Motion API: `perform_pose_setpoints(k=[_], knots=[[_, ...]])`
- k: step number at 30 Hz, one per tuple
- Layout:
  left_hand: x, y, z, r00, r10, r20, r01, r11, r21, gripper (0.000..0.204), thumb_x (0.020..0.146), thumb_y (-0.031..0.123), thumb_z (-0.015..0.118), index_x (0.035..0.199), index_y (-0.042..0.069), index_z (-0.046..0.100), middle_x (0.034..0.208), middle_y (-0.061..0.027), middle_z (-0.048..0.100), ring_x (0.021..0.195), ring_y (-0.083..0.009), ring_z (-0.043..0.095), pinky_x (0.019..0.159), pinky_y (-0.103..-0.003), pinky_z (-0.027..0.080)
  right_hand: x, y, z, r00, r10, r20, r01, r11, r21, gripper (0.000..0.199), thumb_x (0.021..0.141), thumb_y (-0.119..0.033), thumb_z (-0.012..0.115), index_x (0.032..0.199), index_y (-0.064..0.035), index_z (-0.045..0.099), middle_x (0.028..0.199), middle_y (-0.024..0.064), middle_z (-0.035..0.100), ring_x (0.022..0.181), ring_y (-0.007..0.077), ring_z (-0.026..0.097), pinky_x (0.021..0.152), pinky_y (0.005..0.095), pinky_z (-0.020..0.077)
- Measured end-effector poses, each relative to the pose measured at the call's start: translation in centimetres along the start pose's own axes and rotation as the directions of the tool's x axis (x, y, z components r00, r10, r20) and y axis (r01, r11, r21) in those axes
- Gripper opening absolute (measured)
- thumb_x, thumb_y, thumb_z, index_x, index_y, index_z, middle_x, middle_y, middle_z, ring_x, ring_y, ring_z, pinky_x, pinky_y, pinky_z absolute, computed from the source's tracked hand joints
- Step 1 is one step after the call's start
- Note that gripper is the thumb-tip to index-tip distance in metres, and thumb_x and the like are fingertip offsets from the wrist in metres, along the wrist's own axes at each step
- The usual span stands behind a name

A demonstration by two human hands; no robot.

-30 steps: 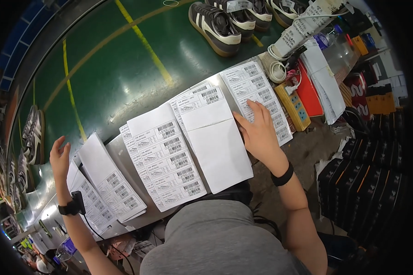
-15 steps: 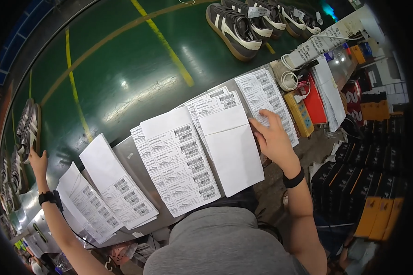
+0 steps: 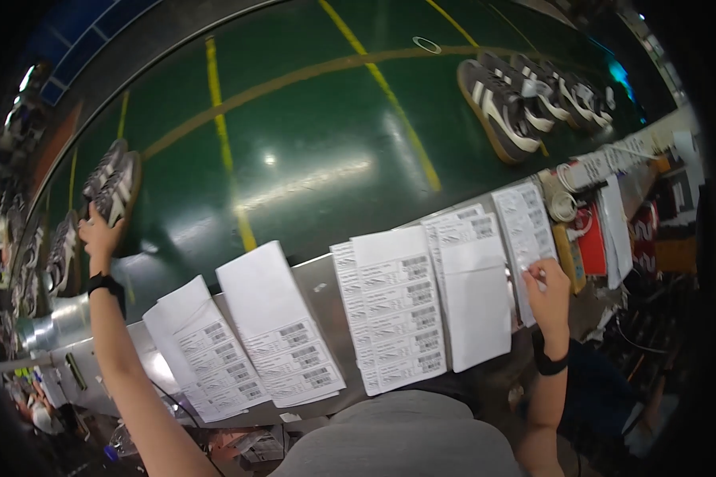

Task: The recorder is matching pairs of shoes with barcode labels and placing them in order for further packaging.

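At the far left, my left hand (image 3: 101, 234) reaches over the green belt and has its fingers on the near end of a dark grey sneaker (image 3: 122, 193) with pale stripes. A second sneaker (image 3: 103, 171) lies close against it. My right hand (image 3: 547, 292) is over the rightmost sheet of printed labels (image 3: 525, 230), its fingers curled and pinched together. Whatever is between those fingertips is too small to tell. Left of it lie a part-peeled label sheet (image 3: 476, 302), a wider stack of label sheets (image 3: 398, 318) and two more stacks (image 3: 282, 326), (image 3: 207, 350).
Several dark sneakers (image 3: 501, 111) stand on the green belt (image 3: 310, 151) at the far right. More shoes (image 3: 60, 254) line the left end. A yellow power strip (image 3: 566, 256), a coiled white cable (image 3: 562, 205) and a red item (image 3: 589, 234) lie right of the sheets.
The view has swung left, so the sheets and shoes sit further right. My right hand has drawn its fingers together over the rightmost sheet. My left hand is still at the sneakers.
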State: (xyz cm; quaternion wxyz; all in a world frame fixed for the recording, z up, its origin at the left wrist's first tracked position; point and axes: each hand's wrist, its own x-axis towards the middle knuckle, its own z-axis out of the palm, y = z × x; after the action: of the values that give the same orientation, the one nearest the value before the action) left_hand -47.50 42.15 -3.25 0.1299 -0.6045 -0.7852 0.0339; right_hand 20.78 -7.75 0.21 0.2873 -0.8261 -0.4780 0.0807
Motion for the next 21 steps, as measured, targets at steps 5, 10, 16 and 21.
perform_pose_setpoints(k=[5, 10, 16, 21], knots=[[-0.7, 3.4, -4.5, 0.987, -0.073, 0.146, 0.073, 0.997, 0.000, 0.096, 0.070, 0.048, 0.080, 0.149, 0.033, 0.027, 0.153, -0.0329, 0.021, 0.144, -0.0487, 0.014, 0.107, -0.070, 0.020, -1.7, -3.2, 0.4, 0.990, 0.106, 0.098, -0.116, 0.988, 0.102, 0.014, 0.076, 0.006, 0.067, 0.081, 0.0029, 0.054, 0.083, 0.0121, 0.062, 0.073, 0.0210, 0.063, 0.062, 0.0283, 0.0528], [-0.9, 0.9, -5.1, 0.976, -0.116, 0.186, 0.115, 0.993, 0.017, 0.102, 0.061, 0.051, 0.085, 0.142, 0.019, 0.031, 0.147, -0.0369, 0.027, 0.143, -0.0507, 0.017, 0.105, -0.076, 0.015, -1.6, -3.1, 1.1, 0.972, -0.082, 0.220, 0.067, 0.995, 0.074, 0.015, 0.078, 0.006, 0.065, 0.092, 0.0053, 0.060, 0.090, 0.0166, 0.065, 0.077, 0.0281, 0.065, 0.068, 0.0320, 0.0525], [-1.6, 2.0, -4.6, 1.000, 0.017, 0.013, -0.019, 0.984, 0.176, 0.115, 0.050, 0.060, 0.086, 0.140, 0.008, 0.036, 0.158, -0.0211, 0.021, 0.149, -0.0410, 0.003, 0.104, -0.080, 0.007, -2.0, -4.2, 2.7, 0.959, 0.000, 0.284, -0.003, 1.000, 0.009, 0.046, 0.079, 0.000, 0.067, 0.123, 0.0065, 0.057, 0.109, 0.0253, 0.062, 0.097, 0.0381, 0.062, 0.083, 0.0416, 0.0494], [-2.5, 2.8, -5.3, 0.992, -0.022, 0.121, 0.001, 0.985, 0.171, 0.123, 0.049, 0.062, 0.085, 0.143, 0.004, 0.032, 0.148, -0.0118, 0.039, 0.144, -0.0381, 0.023, 0.107, -0.078, 0.004, -2.0, -4.6, 2.6, 0.931, -0.079, 0.358, 0.112, 0.991, -0.072, 0.052, 0.073, -0.006, 0.073, 0.121, 0.0056, 0.059, 0.119, 0.0281, 0.062, 0.103, 0.0416, 0.061, 0.089, 0.0425, 0.0486]])
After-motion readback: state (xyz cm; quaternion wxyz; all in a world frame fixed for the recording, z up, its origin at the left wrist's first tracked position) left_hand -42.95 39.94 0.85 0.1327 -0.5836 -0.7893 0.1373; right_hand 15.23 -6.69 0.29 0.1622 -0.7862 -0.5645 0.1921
